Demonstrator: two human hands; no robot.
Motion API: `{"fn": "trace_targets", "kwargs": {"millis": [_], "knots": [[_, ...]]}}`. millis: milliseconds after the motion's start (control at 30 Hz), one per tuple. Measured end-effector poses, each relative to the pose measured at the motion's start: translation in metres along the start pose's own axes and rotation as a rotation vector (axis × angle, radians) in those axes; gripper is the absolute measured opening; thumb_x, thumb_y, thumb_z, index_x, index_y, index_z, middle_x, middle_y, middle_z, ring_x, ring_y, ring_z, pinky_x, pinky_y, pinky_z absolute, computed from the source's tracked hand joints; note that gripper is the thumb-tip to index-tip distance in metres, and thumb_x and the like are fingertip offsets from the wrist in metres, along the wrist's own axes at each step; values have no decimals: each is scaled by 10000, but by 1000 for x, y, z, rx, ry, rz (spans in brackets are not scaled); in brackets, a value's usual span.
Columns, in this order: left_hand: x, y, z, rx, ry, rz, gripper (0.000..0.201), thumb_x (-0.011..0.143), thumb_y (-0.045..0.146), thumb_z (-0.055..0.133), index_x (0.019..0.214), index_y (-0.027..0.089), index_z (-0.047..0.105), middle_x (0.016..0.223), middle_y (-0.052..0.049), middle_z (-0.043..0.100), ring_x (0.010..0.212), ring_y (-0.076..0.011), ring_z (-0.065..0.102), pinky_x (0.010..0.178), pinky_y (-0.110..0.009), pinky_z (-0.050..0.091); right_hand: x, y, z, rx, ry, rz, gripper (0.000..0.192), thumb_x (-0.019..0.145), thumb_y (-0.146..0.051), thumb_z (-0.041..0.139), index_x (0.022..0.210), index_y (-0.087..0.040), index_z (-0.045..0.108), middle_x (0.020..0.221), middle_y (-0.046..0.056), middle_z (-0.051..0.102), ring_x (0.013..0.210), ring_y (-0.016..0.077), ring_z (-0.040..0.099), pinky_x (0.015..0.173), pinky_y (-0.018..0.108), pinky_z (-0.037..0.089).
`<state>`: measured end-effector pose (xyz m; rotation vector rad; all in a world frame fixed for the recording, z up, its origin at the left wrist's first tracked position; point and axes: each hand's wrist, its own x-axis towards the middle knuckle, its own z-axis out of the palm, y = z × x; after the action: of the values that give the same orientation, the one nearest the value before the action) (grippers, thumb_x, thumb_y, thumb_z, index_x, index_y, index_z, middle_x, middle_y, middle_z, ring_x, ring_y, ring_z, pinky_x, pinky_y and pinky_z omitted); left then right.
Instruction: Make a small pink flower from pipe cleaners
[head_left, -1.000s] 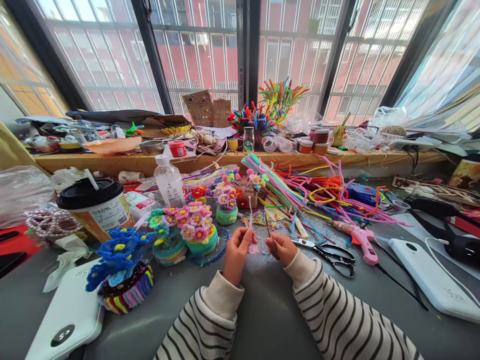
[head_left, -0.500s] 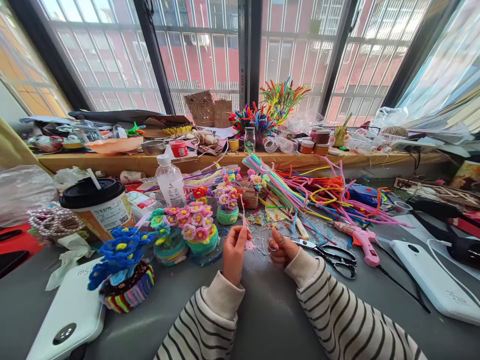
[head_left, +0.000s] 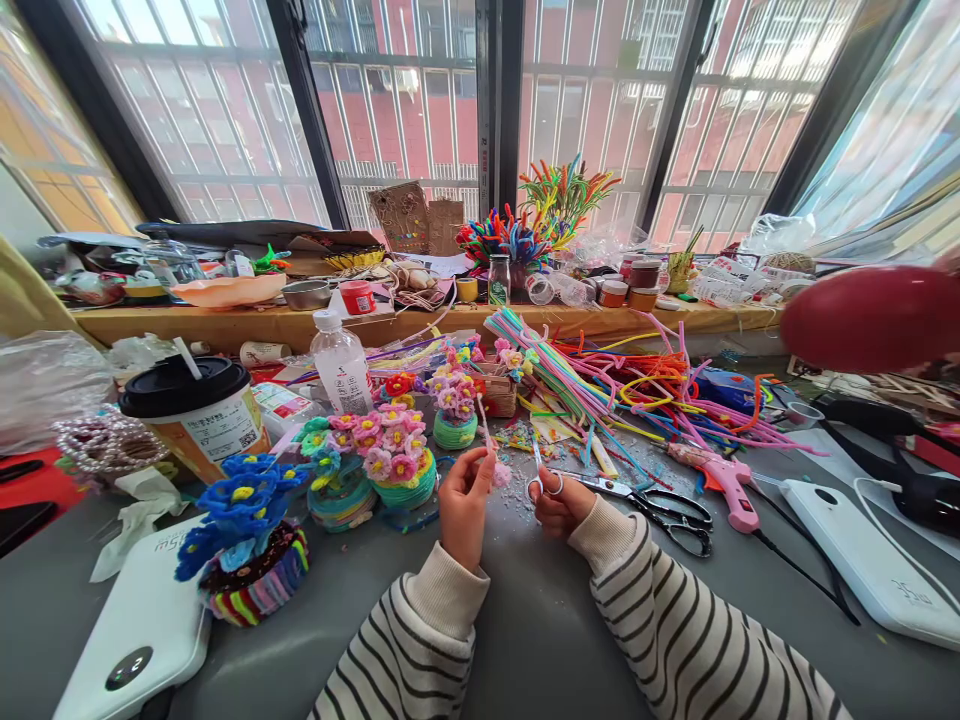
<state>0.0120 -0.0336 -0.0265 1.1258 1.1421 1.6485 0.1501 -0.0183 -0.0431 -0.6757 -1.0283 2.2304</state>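
Left hand [head_left: 463, 500] pinches pink pipe-cleaner flower [head_left: 498, 470]; right hand [head_left: 556, 503] grips small scissors [head_left: 541, 478]. Advice: steady the stem, snip only fuzz tips.

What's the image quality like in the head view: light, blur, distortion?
Head view: strong daylight through the windows, panes near blown out, table evenly lit with soft shadows. Wide-angle bending: window frames lean outward toward the corners. A red blob at the right edge is out of focus, unidentifiable. Left hand holding the pink stem and right hand with small scissors are sharp.
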Motion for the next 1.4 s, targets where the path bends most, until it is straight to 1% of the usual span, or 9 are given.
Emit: {"fn": "trace_targets", "kwargs": {"millis": [133,233,333,433,600,733,967,1200,1400], "knots": [[-2,3,1,-44,-48,-31,200,638,299,527,783,163,512,531,34,538,482,-72,482,484,-189,362,0,2,1,-11,50,-68,427,516,-561,540,587,-154,431,258,-136,226,233,7,103,282,173,36],[-2,5,2,-63,-79,-42,192,647,282,519,793,159,506,696,-25,609,600,-108,547,567,-224,407,0,3,2,-18,66,-77,435,502,-564,549,576,-152,428,257,-134,216,234,4,109,281,171,34],[-2,4,3,-80,-132,-19,205,637,253,532,815,154,518,834,-57,602,766,-139,546,697,-261,409,1,3,3,-47,124,-110,420,499,-544,566,569,-153,428,255,-133,207,232,4,128,280,167,46],[-2,4,3,-76,-133,-8,224,633,246,533,837,151,531,875,-60,591,830,-146,529,757,-264,389,3,5,3,-92,200,-161,412,491,-532,579,563,-155,430,246,-135,213,216,3,142,269,168,61],[-4,6,3,-59,-98,-24,231,666,285,491,846,146,539,853,-57,587,793,-140,529,729,-255,398,6,8,0,-274,281,-223,403,485,-516,589,552,-143,451,279,-103,339,216,5,222,257,172,95],[-3,5,3,-35,-87,-13,211,633,271,533,806,151,539,807,-35,578,768,-129,525,714,-241,398,6,10,-1,-368,273,-187,412,492,-524,574,572,-133,475,311,-87,389,221,5,239,256,173,101],[-1,1,3,-16,-91,11,163,616,239,556,742,157,492,718,-1,539,706,-105,523,671,-226,405,4,8,4,-468,278,-180,424,490,-517,575,592,-107,531,298,-81,377,236,9,251,270,174,109],[0,0,5,-117,-69,2,233,586,208,589,748,171,425,700,14,535,715,-112,542,658,-235,416,2,4,15,-462,331,-130,401,416,-479,629,542,-120,505,294,-96,334,258,8,251,295,183,114],[-1,4,4,-128,-193,-134,233,638,257,538,830,143,472,734,-42,604,727,-138,557,687,-267,415,3,5,11,-471,378,-174,365,460,-458,618,555,-123,506,316,-96,347,275,9,268,303,180,138]]}}
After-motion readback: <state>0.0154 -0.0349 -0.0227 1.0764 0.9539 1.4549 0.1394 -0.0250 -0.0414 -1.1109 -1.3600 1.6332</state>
